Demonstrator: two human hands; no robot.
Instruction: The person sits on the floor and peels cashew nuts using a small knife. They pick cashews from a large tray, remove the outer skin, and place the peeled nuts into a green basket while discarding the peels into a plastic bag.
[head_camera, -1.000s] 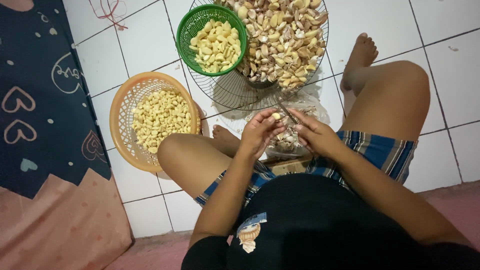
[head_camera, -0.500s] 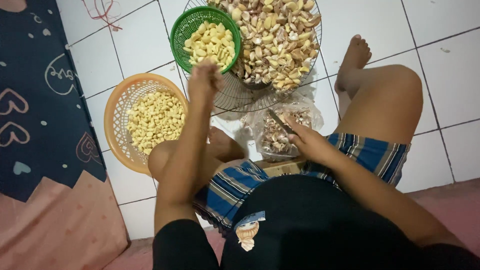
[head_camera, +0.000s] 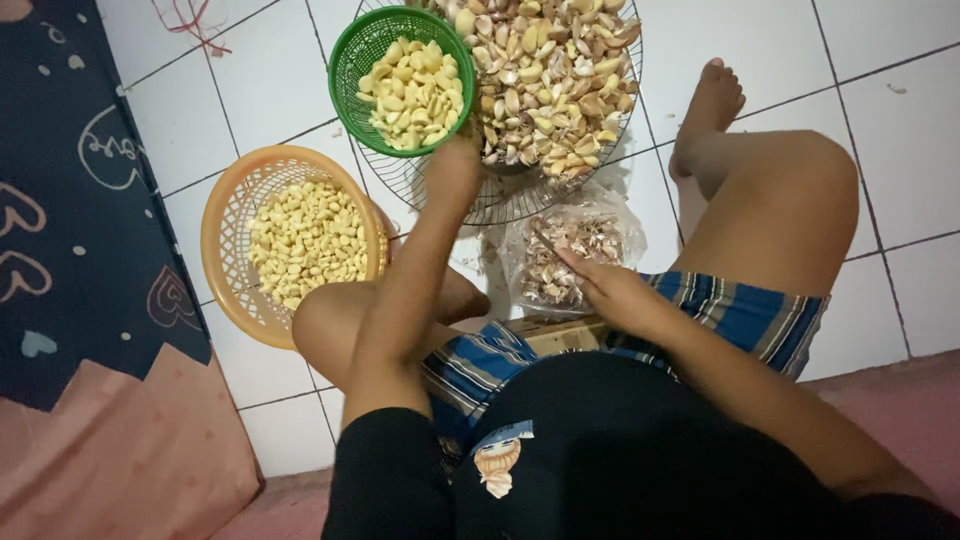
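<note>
I sit on a white tiled floor with my legs folded. My left hand (head_camera: 455, 165) stretches forward to the near edge of a round wire tray (head_camera: 440, 200), between a green basket (head_camera: 345, 60) of peeled garlic cloves and the pile of unpeeled garlic (head_camera: 545, 70). Its fingers are hidden from this angle. My right hand (head_camera: 610, 290) rests over a clear plastic bag of garlic skins (head_camera: 560, 225) and grips a small knife (head_camera: 548, 243), blade pointing away from me.
An orange basket (head_camera: 215, 230) with peeled cloves sits at my left knee. A dark blue patterned mat (head_camera: 70, 200) and a pink cushion (head_camera: 110, 450) border the left side. My right foot (head_camera: 710, 110) lies beside the tray.
My left hand left my right hand at my lap, reached out over the green basket, and has now drawn back slightly to the tray's edge. My right hand stayed over the bag.
</note>
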